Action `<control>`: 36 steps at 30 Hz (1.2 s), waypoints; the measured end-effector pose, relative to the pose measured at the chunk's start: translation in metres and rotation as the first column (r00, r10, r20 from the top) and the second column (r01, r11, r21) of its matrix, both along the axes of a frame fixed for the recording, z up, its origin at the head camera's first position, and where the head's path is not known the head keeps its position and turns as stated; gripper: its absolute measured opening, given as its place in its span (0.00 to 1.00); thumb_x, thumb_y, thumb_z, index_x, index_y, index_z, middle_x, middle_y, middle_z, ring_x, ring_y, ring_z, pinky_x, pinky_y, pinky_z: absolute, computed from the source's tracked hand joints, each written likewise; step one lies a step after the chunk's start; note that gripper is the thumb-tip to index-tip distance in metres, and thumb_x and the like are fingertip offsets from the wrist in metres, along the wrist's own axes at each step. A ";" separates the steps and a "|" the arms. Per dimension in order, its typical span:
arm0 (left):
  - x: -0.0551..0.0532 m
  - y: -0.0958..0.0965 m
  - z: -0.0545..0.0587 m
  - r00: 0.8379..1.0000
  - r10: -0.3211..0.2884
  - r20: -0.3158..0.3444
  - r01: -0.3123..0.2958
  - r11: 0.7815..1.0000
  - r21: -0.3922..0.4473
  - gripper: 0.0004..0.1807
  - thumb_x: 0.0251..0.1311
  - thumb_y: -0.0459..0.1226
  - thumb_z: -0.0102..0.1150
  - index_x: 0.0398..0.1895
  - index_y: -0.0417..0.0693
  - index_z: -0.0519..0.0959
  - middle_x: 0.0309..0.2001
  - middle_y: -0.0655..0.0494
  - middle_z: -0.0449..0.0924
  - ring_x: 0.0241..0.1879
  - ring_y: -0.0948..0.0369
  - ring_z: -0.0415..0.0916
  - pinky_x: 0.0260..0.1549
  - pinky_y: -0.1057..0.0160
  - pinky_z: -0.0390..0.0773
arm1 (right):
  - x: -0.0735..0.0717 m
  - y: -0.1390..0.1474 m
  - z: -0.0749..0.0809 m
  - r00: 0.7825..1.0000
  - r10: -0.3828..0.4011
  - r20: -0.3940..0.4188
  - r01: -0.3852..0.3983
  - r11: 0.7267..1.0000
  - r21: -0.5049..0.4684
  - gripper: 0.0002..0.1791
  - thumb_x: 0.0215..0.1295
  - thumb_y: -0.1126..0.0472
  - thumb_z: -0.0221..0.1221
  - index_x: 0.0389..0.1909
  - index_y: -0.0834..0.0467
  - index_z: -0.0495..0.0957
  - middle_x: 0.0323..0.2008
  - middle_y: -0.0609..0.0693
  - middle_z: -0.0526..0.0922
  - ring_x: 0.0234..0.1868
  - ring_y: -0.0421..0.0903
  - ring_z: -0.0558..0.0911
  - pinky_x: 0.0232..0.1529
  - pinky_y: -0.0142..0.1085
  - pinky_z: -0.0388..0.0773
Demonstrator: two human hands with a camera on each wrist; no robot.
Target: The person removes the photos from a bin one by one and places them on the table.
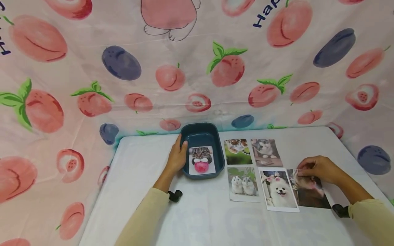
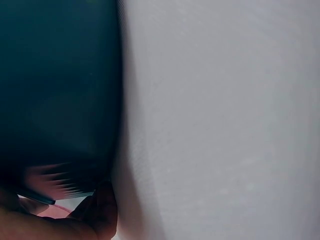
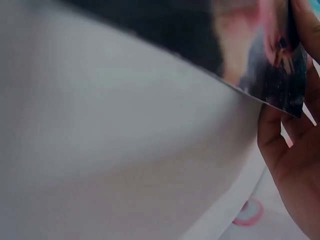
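My left hand (image 1: 177,156) grips the left side of a dark teal plastic bin (image 1: 201,137), thumb at the rim. Inside the bin lies a photo card (image 1: 201,152) of a cat with a pink ball. In the left wrist view the bin's wall (image 2: 60,95) fills the left, with fingers (image 2: 102,212) at its lower end. My right hand (image 1: 321,168) pinches the top edge of a dark photo card (image 1: 314,196), its picture partly covered by the fingers. The right wrist view shows this glossy card (image 3: 170,30) lifted at an angle between thumb and fingers.
Left of the held card lies a white-bordered dog card (image 1: 280,191). Beyond are a tiger card (image 1: 237,155), a grey cat card (image 1: 266,152) and a card with two small white animals (image 1: 244,186). A peach-print cloth (image 1: 197,51) hangs behind the white table (image 1: 197,215).
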State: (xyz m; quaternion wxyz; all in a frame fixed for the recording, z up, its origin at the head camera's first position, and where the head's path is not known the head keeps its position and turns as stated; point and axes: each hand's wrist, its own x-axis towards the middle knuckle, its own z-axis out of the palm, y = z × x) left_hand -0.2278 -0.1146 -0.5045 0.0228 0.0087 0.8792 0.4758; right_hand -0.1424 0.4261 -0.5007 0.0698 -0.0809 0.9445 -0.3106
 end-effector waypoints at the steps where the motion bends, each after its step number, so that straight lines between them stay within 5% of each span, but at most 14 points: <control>1: 0.000 0.000 0.000 1.000 0.002 0.005 -0.002 1.000 -0.001 0.35 0.81 0.53 0.36 0.84 0.51 0.47 0.78 0.36 0.56 0.78 0.41 0.54 0.76 0.40 0.54 | 0.000 -0.001 -0.001 1.000 0.001 -0.010 -0.001 1.000 0.011 0.09 0.56 0.54 0.75 0.34 0.54 0.88 0.25 0.42 0.83 0.26 0.34 0.75 0.26 0.32 0.73; 12: 0.000 -0.001 0.001 1.000 -0.001 0.009 0.001 1.000 0.007 0.35 0.81 0.54 0.35 0.84 0.52 0.47 0.79 0.38 0.56 0.79 0.43 0.53 0.77 0.42 0.53 | -0.002 -0.006 -0.002 0.999 -0.038 -0.016 0.040 0.985 0.168 0.15 0.51 0.46 0.77 0.34 0.49 0.86 0.33 0.44 0.81 0.35 0.37 0.74 0.35 0.32 0.72; 17: 0.001 -0.001 0.001 1.000 0.004 0.017 -0.004 1.000 0.021 0.35 0.81 0.53 0.36 0.84 0.52 0.47 0.79 0.38 0.56 0.79 0.43 0.53 0.77 0.42 0.53 | -0.011 -0.019 0.012 1.000 -0.011 -0.012 0.013 0.985 0.171 0.12 0.55 0.50 0.76 0.35 0.50 0.86 0.33 0.45 0.81 0.36 0.42 0.74 0.34 0.33 0.73; 20: 0.000 0.000 0.001 1.000 0.003 0.016 -0.003 1.000 0.026 0.34 0.81 0.53 0.36 0.84 0.53 0.47 0.79 0.38 0.56 0.79 0.43 0.53 0.77 0.42 0.53 | -0.025 -0.037 0.027 0.996 0.036 -0.080 -0.024 0.989 0.146 0.10 0.57 0.54 0.75 0.36 0.51 0.86 0.32 0.44 0.80 0.35 0.39 0.73 0.33 0.31 0.73; 28: -0.001 0.000 -0.001 1.000 0.018 0.025 -0.019 0.999 0.026 0.34 0.81 0.54 0.35 0.84 0.54 0.47 0.79 0.39 0.56 0.79 0.44 0.53 0.77 0.41 0.53 | -0.094 -0.157 0.085 0.943 0.270 -0.194 -0.260 0.963 0.075 0.10 0.58 0.56 0.75 0.39 0.50 0.86 0.37 0.47 0.84 0.40 0.46 0.79 0.43 0.42 0.77; 32: -0.001 0.000 -0.001 1.000 0.015 0.027 -0.016 1.000 0.027 0.35 0.81 0.55 0.35 0.84 0.55 0.47 0.79 0.38 0.56 0.79 0.43 0.54 0.77 0.41 0.53 | -0.125 -0.232 0.105 0.915 0.373 -0.157 -0.372 0.928 0.035 0.14 0.58 0.51 0.75 0.41 0.52 0.86 0.39 0.49 0.85 0.42 0.46 0.80 0.46 0.45 0.80; 36: 0.000 0.000 0.000 0.999 0.016 0.029 -0.017 0.999 0.034 0.35 0.81 0.54 0.36 0.84 0.55 0.48 0.78 0.37 0.58 0.78 0.42 0.55 0.76 0.40 0.54 | -0.150 -0.296 0.108 0.908 0.418 -0.033 -0.418 0.908 -0.014 0.19 0.60 0.49 0.74 0.47 0.56 0.86 0.41 0.50 0.86 0.45 0.47 0.82 0.50 0.44 0.81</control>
